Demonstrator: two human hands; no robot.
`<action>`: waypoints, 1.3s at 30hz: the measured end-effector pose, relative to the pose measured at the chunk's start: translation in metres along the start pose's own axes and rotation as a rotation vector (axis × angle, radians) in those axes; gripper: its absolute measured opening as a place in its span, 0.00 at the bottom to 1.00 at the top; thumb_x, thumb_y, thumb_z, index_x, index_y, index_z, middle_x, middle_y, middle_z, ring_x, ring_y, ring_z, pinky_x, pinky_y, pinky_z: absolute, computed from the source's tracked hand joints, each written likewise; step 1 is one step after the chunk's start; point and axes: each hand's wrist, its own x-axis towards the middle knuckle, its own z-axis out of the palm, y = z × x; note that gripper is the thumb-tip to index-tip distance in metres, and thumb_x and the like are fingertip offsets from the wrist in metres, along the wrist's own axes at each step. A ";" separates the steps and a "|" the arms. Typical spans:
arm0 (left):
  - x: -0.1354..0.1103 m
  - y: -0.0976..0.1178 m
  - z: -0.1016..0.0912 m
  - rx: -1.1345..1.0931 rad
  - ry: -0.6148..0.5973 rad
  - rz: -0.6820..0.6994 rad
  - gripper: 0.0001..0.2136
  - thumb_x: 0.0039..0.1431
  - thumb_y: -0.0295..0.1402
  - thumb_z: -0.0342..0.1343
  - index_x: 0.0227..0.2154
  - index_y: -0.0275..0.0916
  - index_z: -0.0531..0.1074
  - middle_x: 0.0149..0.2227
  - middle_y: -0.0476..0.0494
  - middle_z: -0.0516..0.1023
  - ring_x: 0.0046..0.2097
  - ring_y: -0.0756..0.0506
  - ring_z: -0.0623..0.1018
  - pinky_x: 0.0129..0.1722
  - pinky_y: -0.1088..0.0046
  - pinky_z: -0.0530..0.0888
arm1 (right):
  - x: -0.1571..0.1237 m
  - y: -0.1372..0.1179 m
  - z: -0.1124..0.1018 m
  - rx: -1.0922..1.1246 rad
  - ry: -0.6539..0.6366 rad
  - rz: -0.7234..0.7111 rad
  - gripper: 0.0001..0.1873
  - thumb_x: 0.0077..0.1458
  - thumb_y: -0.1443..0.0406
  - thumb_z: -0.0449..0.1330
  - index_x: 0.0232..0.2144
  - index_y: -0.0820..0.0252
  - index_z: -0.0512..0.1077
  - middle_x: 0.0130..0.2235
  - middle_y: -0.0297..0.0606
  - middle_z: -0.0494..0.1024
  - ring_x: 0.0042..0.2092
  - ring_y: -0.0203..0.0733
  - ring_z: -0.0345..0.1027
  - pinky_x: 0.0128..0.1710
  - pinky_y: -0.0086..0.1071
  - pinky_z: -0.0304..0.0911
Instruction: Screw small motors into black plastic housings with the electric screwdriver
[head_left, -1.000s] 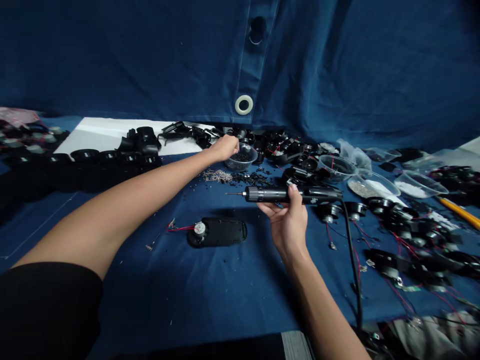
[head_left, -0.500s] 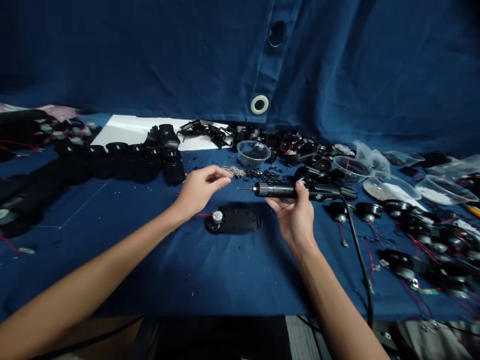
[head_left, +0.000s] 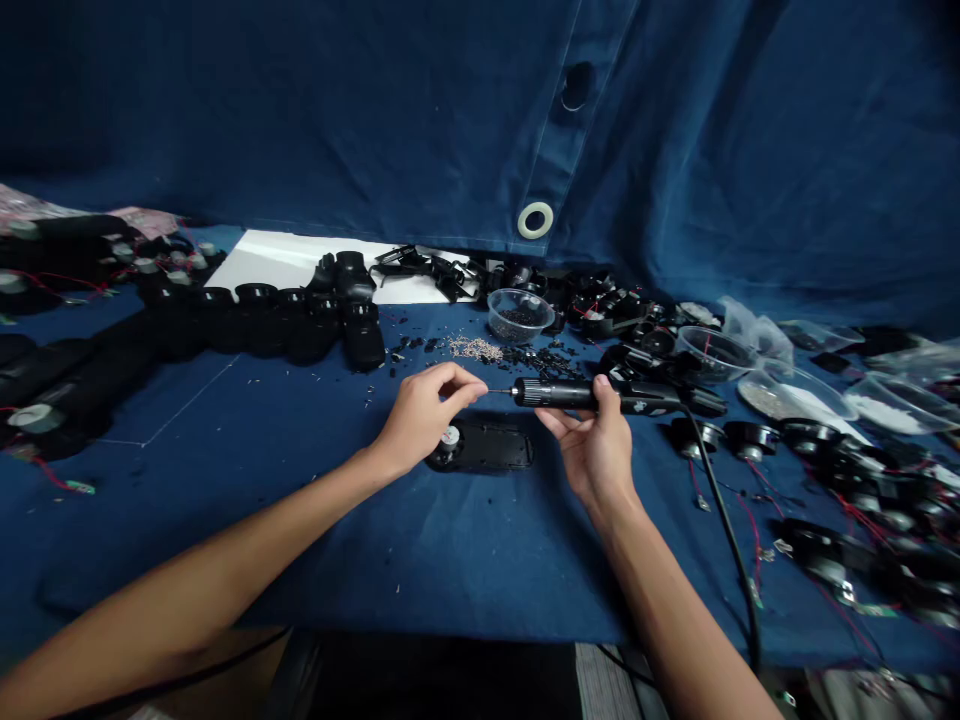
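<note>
My right hand (head_left: 596,430) grips a black corded electric screwdriver (head_left: 562,392), held level with its bit pointing left. Thumb and fingertips of my left hand (head_left: 431,410) are pinched together at the bit's tip; whatever sits between them is too small to make out. Below both hands, a black oblong plastic housing (head_left: 491,447) lies flat on the blue cloth. A small round silver-white part (head_left: 450,437) sits at its left end, partly covered by my left hand. Behind the hands is a pile of tiny screws (head_left: 476,348), with small black pieces (head_left: 544,360) scattered beside it.
A clear bowl (head_left: 520,315) of small dark parts stands behind the screws. Black housings (head_left: 300,325) line up at left. Several speaker units with red wires (head_left: 754,440) crowd the right, near clear tubs (head_left: 795,395). The screwdriver's cord (head_left: 724,520) runs down the right side.
My left hand has moved right, bringing its pinched fingertips to the screwdriver's tip. The screwdriver stays level in my right hand. The whole view has shifted slightly.
</note>
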 end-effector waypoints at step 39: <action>-0.003 -0.008 -0.035 0.392 -0.766 -0.039 0.29 0.50 0.51 0.57 0.55 0.48 0.64 0.50 0.49 0.70 0.50 0.42 0.70 0.45 0.70 0.66 | -0.001 0.010 -0.003 -0.366 0.076 -0.310 0.21 0.46 0.53 0.64 0.35 0.56 0.59 0.29 0.26 0.63 0.23 0.36 0.68 0.15 0.34 0.71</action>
